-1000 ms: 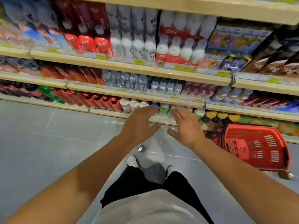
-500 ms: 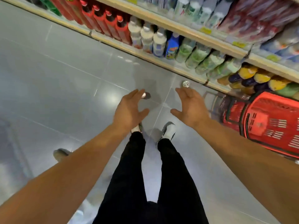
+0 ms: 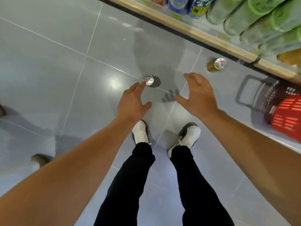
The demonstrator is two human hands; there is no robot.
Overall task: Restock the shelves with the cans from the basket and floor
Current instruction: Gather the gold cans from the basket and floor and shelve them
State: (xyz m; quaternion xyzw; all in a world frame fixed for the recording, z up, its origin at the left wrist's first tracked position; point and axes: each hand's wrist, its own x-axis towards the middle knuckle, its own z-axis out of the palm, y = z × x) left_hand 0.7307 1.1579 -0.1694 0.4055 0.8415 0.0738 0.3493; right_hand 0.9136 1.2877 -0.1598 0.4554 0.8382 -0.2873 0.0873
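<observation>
Your view has dropped from shelves to floor; both hands lower now. Left hand (image 3: pixel 132 103) spread wide, fingertips just short of the near can (image 3: pixel 148 80). Right hand (image 3: pixel 198 95) open, empty. Second can (image 3: pixel 217 64) stands by the bottom shelf (image 3: pixel 192 31) edge.

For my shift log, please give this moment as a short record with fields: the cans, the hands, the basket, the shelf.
cans on floor: two, both upright; near can, far can beside the shelf base
left hand: open, fingertips just short of the near can's top
right hand: open, holds nothing
red basket: on the floor at right, contents not visible
bottom shelf: green bottles lie in a row
</observation>
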